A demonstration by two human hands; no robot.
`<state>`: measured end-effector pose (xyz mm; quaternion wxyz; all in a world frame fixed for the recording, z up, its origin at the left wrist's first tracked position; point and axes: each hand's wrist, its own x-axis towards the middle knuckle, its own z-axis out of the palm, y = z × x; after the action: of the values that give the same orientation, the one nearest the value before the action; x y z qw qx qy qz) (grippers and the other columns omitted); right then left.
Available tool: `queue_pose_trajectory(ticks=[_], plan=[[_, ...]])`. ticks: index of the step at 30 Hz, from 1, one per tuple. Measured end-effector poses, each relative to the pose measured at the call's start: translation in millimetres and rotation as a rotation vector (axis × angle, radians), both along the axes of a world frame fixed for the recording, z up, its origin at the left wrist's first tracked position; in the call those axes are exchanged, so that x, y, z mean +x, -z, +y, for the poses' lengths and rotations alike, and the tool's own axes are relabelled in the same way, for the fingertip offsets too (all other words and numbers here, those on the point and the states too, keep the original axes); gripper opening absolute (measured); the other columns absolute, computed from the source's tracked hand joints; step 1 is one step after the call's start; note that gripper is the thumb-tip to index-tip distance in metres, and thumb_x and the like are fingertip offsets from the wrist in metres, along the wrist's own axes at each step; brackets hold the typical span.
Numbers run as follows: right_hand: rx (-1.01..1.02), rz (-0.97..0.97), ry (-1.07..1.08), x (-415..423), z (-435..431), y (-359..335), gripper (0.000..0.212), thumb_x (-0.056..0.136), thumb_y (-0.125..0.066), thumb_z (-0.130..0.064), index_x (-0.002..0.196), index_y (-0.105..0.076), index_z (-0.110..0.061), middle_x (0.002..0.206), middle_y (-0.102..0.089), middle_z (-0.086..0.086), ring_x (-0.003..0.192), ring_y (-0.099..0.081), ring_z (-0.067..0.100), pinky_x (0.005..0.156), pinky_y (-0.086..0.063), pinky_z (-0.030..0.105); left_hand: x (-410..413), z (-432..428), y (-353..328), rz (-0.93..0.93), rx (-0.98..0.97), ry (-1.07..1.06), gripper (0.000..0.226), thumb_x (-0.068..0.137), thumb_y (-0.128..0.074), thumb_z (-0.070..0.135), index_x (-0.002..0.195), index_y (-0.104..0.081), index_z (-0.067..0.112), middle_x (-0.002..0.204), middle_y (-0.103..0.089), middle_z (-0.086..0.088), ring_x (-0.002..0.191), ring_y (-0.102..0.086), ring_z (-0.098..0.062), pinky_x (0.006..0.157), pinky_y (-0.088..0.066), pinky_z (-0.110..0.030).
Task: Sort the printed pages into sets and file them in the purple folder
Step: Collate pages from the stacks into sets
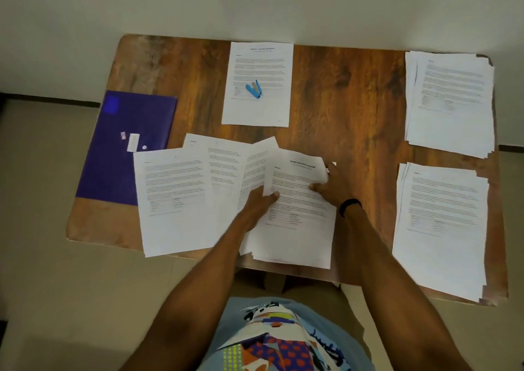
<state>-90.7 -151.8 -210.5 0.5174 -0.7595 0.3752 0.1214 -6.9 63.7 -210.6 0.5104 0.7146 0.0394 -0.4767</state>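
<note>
Several printed pages lie fanned out at the table's near middle. My left hand (pixel 259 205) rests on them, its fingers at the left edge of the top title page (pixel 300 200). My right hand (pixel 330 185) lies on that page's right side, fingers spread, and a black band is on the wrist. The leftmost fanned page (pixel 173 197) overlaps the purple folder (pixel 127 146), which lies shut at the table's left edge. Two stacks of pages sit on the right, one at the far right (pixel 450 101) and one at the near right (pixel 441 229).
A single title page (pixel 258 84) lies at the far middle with a blue stapler (pixel 253 89) on it. The wooden table (pixel 346 93) shows bare between the pages. Some sheets overhang the near edge, above the tiled floor.
</note>
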Motion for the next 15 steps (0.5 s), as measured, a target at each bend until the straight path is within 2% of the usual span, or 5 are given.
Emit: queue_pose_trajectory(ticks=[3, 5, 8, 11, 15], plan=[[0.049, -0.064, 0.098, -3, -3, 0, 0.068, 0.075, -0.087, -0.029, 0.133, -0.051, -0.021, 0.119, -0.064, 0.002, 0.106, -0.064, 0.020, 0.089, -0.056, 0.043, 1, 4, -1, -0.051, -0.015, -0.003, 0.031, 0.099, -0.060, 0.019, 0.129, -0.062, 0.012, 0.123, -0.069, -0.002, 0.108, -0.067, -0.018, 0.095, -0.056, -0.037], [0.106, -0.112, 0.180, -6, -2, -5, 0.069, 0.077, -0.087, -0.033, 0.133, -0.049, -0.021, 0.110, -0.063, -0.004, 0.100, -0.064, 0.013, 0.087, -0.057, 0.040, 3, 7, -6, -0.090, -0.050, -0.002, 0.029, 0.099, -0.060, 0.020, 0.128, -0.063, 0.015, 0.121, -0.069, 0.002, 0.106, -0.067, -0.013, 0.091, -0.056, -0.031], [0.244, -0.111, 0.339, -11, 1, -23, 0.095, 0.072, -0.089, -0.046, 0.144, -0.038, -0.012, 0.118, -0.068, 0.003, 0.103, -0.070, 0.021, 0.089, -0.058, 0.046, 13, 16, -15, -0.074, -0.138, -0.024, 0.032, 0.097, -0.063, 0.025, 0.128, -0.063, 0.016, 0.121, -0.070, 0.001, 0.108, -0.068, -0.020, 0.091, -0.058, -0.038], [0.655, -0.189, 0.256, -16, 6, -34, 0.044, 0.094, -0.069, -0.022, 0.134, -0.055, -0.010, 0.126, -0.067, 0.015, 0.113, -0.066, 0.036, 0.096, -0.053, 0.055, 22, 25, -23, -0.015, -0.228, -0.083, 0.034, 0.096, -0.064, 0.023, 0.128, -0.062, 0.012, 0.122, -0.070, -0.005, 0.109, -0.068, -0.026, 0.092, -0.057, -0.044], [0.724, -0.176, 0.170, -15, 18, -41, 0.042, 0.092, -0.065, 0.000, 0.133, -0.056, -0.004, 0.127, -0.066, 0.018, 0.118, -0.063, 0.039, 0.096, -0.054, 0.054, 29, 31, -25, -0.010, -0.258, -0.099, 0.035, 0.096, -0.063, 0.023, 0.129, -0.061, 0.011, 0.122, -0.070, -0.005, 0.109, -0.069, -0.025, 0.093, -0.057, -0.045]])
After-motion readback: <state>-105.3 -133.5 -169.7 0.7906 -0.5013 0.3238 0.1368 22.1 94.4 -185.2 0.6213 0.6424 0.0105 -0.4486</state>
